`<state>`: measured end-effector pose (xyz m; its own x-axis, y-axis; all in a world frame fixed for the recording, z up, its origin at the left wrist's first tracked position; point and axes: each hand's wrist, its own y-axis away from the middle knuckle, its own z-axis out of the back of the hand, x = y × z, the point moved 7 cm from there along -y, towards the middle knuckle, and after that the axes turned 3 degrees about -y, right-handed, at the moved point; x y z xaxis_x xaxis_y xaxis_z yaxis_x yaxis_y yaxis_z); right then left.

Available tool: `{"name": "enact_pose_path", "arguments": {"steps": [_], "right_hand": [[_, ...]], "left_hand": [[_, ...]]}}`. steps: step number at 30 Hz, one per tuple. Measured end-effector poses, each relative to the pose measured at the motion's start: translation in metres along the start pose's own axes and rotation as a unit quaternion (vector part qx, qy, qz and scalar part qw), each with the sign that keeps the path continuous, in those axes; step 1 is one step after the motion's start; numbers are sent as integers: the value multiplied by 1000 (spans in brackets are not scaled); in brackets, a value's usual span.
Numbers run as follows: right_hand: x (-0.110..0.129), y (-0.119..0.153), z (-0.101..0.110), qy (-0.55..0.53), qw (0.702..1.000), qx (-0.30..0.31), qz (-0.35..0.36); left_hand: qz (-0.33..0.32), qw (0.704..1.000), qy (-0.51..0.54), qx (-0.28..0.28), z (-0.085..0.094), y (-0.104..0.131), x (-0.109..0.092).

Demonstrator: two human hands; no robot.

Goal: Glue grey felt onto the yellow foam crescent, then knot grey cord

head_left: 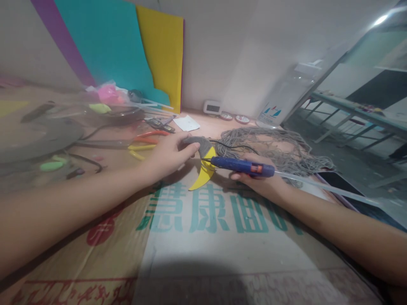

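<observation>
My right hand [251, 167] is wrapped round a blue hot glue gun [235, 164], with a long clear glue stick [321, 186] sticking out of its back end. The gun's tip meets a yellow crescent-shaped piece [203, 174] whose upper part is covered in grey cord or felt [201, 145]. Between the thumb and fingers of my left hand [178, 149] the grey upper end of that crescent is pinched. The exact spot where tip and crescent meet is too small to make out.
A tangle of grey cord [267, 142] lies behind my right hand, near a tall clear bottle [280, 97]. Orange-handled and yellow-handled tools [149, 136] lie left, with a phone-like dark slab [346, 190] at right. Printed cardboard [203, 254] covers the tabletop.
</observation>
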<state>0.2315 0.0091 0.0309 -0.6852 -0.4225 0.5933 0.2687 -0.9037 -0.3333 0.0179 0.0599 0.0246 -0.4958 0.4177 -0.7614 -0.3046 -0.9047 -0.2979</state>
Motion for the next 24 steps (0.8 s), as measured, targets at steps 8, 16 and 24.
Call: {"name": "enact_pose_path", "arguments": {"steps": [8, 16, 24], "right_hand": [[-3, 0, 0, 7, 1000, -5, -4], [-9, 1, 1, 9, 999, -19, -48], [-7, 0, 3, 21, 998, -17, -54]], "left_hand": [[15, 1000, 17, 12, -2, 0, 4], [17, 999, 26, 14, -2, -1, 6], [13, 999, 40, 18, -3, -1, 7]]}}
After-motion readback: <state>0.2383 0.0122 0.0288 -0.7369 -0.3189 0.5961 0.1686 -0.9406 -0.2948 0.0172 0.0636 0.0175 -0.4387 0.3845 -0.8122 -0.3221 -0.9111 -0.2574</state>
